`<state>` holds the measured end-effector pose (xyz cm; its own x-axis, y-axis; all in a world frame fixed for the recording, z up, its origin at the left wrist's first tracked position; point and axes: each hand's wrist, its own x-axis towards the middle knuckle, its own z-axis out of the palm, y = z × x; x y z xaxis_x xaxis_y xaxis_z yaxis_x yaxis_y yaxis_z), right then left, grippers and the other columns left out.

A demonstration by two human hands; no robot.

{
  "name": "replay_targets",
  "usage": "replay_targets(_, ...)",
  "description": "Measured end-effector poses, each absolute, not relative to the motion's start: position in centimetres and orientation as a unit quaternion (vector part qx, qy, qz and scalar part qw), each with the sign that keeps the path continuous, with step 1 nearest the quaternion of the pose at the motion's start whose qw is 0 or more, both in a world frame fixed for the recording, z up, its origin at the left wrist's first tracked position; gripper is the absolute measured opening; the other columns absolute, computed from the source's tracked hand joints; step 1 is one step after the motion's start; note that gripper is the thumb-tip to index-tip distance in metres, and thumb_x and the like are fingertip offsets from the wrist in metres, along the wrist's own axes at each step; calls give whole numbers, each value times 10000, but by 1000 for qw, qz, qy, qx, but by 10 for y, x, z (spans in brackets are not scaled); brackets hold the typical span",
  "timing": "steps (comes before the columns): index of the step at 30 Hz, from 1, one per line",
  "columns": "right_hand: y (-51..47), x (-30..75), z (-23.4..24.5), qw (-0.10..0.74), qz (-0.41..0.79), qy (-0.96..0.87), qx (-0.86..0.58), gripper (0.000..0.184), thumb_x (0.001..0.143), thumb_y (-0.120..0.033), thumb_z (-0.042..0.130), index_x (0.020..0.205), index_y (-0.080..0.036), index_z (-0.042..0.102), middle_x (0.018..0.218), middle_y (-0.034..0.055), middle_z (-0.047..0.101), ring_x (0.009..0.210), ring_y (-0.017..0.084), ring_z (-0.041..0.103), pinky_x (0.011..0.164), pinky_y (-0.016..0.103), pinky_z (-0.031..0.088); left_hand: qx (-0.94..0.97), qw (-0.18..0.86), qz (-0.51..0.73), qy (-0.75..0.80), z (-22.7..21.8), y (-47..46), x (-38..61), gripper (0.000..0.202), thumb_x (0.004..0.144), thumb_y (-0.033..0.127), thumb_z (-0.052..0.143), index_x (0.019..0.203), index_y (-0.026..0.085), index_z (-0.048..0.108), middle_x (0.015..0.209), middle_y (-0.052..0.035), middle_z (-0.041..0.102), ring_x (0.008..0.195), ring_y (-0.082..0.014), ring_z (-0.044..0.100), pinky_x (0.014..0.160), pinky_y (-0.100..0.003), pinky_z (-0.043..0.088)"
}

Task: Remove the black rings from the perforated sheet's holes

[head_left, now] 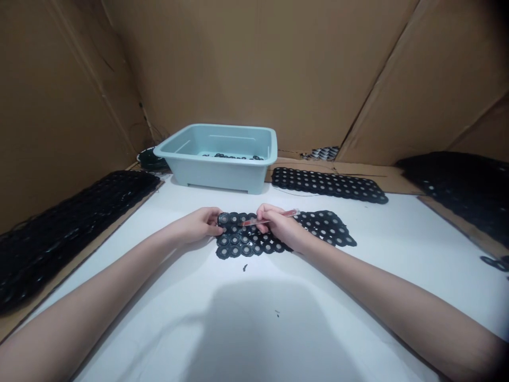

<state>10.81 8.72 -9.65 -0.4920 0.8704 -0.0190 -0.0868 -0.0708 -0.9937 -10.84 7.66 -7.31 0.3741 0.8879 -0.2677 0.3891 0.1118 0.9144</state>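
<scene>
A black sheet of joined rings with pale round centres (pixel 235 251) lies flat on the white table, partly covered by my right hand. My left hand (pixel 198 225) grips the sheet's upper left edge between thumb and fingers. In my right hand (pixel 279 225) is a slim pen-like tool with a reddish, see-through barrel (pixel 254 222), held like a pencil. Its tip points left and rests at or just above the rings near my left hand; I cannot tell whether it touches. The tool's exact kind is unclear.
Behind the sheet stands a light blue basin (pixel 222 174) with black ring pieces inside. A similar sheet (pixel 330 184) lies to its right. Stacks of black sheets flank the table at left (pixel 71 223) and right (pixel 465 185). Small black scraps (pixel 245 268) lie in front. Cardboard walls (pixel 254 63) enclose the space.
</scene>
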Motion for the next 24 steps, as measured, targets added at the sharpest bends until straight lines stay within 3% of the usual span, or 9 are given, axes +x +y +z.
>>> replay_targets(13, 82, 107, -93, 354, 620, -607, -348, 117, 751, -179, 394, 667, -171, 475, 535, -16, 508, 552, 97, 437, 594, 248, 323, 610, 573, 202, 509, -62, 73, -107, 175, 654, 179, 594, 783, 156, 479, 767, -9, 560, 728, -139, 532, 683, -262, 387)
replay_targets(24, 69, 105, -80, 306, 569, -670, -364, 125, 830, -210, 418, 747, -161, 497, 633, -7, 570, 612, 90, 481, 590, 222, 328, 630, 565, 191, 498, -62, 75, -110, 211, 643, 202, 595, 813, 158, 477, 727, 6, 533, 649, -120, 499, 604, -233, 357)
